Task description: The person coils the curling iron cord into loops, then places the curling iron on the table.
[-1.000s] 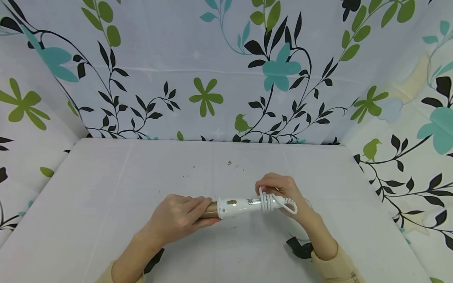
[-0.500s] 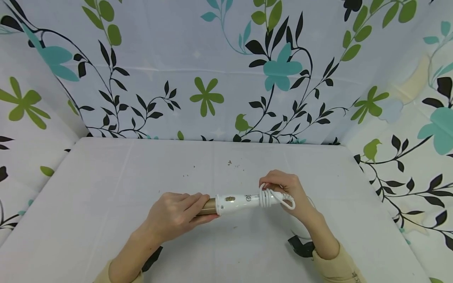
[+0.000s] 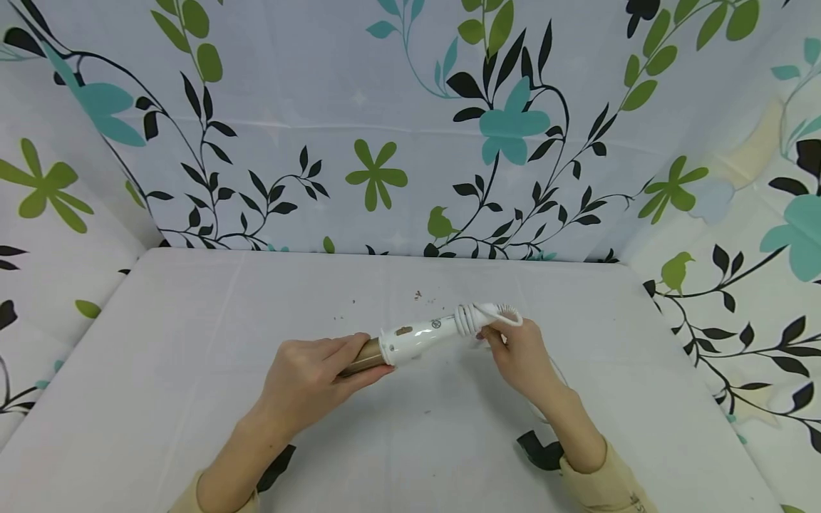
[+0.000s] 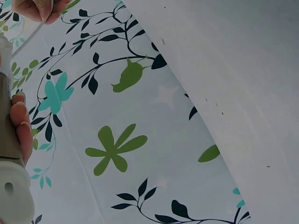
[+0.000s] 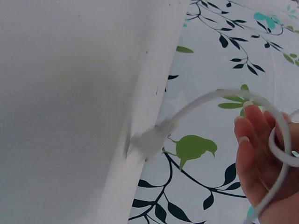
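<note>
A curling iron [image 3: 417, 340] with a white handle and gold barrel is held aslant above the table, its handle end to the upper right. My left hand [image 3: 308, 377] grips the gold barrel. The left wrist view shows that hand's fingers [image 4: 22, 126] curled along the barrel, with a pale end piece [image 4: 16, 193] below. White power cord [image 3: 470, 319] is wound in several turns round the handle's end. There my right hand [image 3: 522, 360] pinches the loose cord, which arcs past the fingers in the right wrist view. A blurred white plug [image 5: 152, 140] hangs at its end.
The white table [image 3: 212, 320] fills the space under the hands, with small brown specks [image 3: 418, 294] near its middle. Patterned cloth [image 3: 378, 85] hangs at the back and both sides. Black straps [image 3: 540, 450] show by both wrists.
The iron has swung from nearly level to aslant, its handle end rising. My right hand has moved from behind the cord-wrapped end to the near side of it.
</note>
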Tool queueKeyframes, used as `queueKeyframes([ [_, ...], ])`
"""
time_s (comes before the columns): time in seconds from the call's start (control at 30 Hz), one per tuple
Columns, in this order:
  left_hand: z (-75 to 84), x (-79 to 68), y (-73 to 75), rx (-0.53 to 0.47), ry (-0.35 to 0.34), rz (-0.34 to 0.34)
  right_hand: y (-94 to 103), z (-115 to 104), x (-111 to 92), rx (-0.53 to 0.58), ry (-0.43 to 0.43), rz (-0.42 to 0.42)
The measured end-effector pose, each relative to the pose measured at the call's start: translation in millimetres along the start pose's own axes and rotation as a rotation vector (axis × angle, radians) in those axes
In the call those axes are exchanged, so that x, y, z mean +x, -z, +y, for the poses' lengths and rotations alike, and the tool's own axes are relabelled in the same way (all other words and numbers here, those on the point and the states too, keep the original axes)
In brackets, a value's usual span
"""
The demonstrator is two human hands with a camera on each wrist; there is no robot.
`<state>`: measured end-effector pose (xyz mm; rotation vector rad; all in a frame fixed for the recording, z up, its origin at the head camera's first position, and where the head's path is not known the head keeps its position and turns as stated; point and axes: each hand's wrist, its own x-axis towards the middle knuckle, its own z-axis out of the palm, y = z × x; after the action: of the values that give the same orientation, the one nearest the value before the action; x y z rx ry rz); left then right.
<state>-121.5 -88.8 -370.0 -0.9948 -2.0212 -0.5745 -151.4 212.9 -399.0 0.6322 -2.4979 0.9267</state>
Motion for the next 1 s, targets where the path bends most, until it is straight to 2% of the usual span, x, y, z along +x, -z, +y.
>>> queueKeyframes([
  [0.13, -0.1, 2.2, 1.5, -0.004, 0.025, 0.018, -2.9, -1, 0, 0.000, -0.019, -0.040],
  [0.3, 0.7, 2.8, 2.9, -0.016, 0.058, 0.005, -5.9, -3, 1, 0.014, -0.008, -0.073],
  [0.4, 0.3, 1.9, 3.1, -0.022, 0.086, -0.003, -7.7, -2, 0, 0.000, 0.034, -0.080],
  [0.63, -1.2, -0.8, 3.9, -0.016, 0.154, -0.026, -10.3, -3, -2, -0.112, 0.149, -0.085],
  [0.77, -1.4, -1.2, 4.2, -0.011, 0.176, -0.010, -13.0, -4, -2, -0.116, 0.202, -0.070],
  [1.0, -4.4, -0.5, 6.7, 0.008, 0.250, 0.060, -14.6, -3, -2, -0.126, 0.269, -0.020],
])
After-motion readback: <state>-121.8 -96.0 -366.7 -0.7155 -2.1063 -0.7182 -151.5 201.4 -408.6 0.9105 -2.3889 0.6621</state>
